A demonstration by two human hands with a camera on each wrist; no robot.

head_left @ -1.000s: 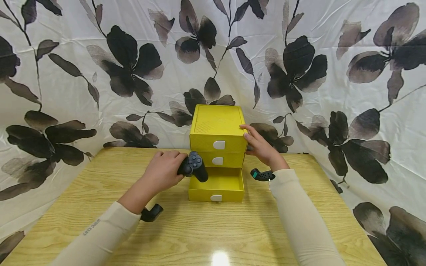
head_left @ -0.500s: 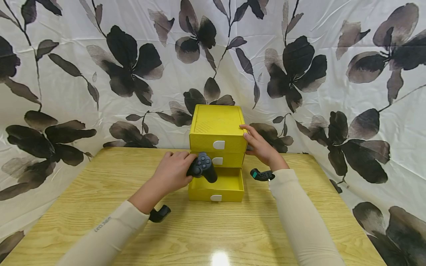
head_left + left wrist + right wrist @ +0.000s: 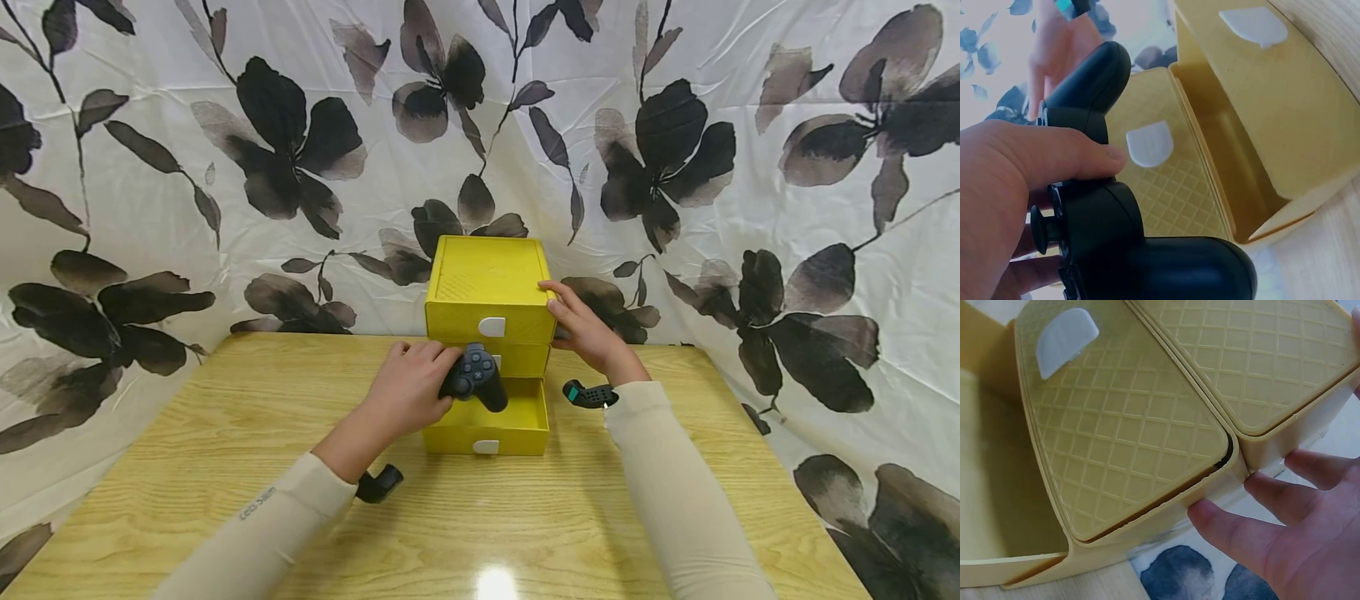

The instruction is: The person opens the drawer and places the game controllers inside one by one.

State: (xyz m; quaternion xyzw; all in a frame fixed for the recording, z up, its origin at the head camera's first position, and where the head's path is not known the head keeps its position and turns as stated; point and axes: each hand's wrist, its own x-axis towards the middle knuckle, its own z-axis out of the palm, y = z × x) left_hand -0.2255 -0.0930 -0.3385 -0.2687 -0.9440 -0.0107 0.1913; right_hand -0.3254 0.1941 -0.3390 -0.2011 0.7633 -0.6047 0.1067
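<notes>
My left hand (image 3: 408,387) grips a black game controller (image 3: 478,382) over the pulled-out bottom drawer (image 3: 450,442) of a yellow drawer unit (image 3: 491,271). In the left wrist view the thumb (image 3: 1079,153) lies across the controller's middle, with the drawer's open inside beyond it. My right hand (image 3: 592,337) rests against the unit's right side, fingers extended, one fingertip on the top edge. The right wrist view has its fingers (image 3: 1235,534) on the side wall beside the two upper drawers, which are closed. Each drawer front bears a white tab handle (image 3: 486,447).
The unit stands toward the back of a wooden table (image 3: 300,417). Behind and around the table hangs a white cloth (image 3: 525,150) printed with dark flowers. A black device (image 3: 381,483) sits at the left wrist, and a similar device (image 3: 591,394) at the right wrist.
My left hand has carried the game controller rightward, from the open drawer's left side to above its middle. The right hand stays on the unit's side.
</notes>
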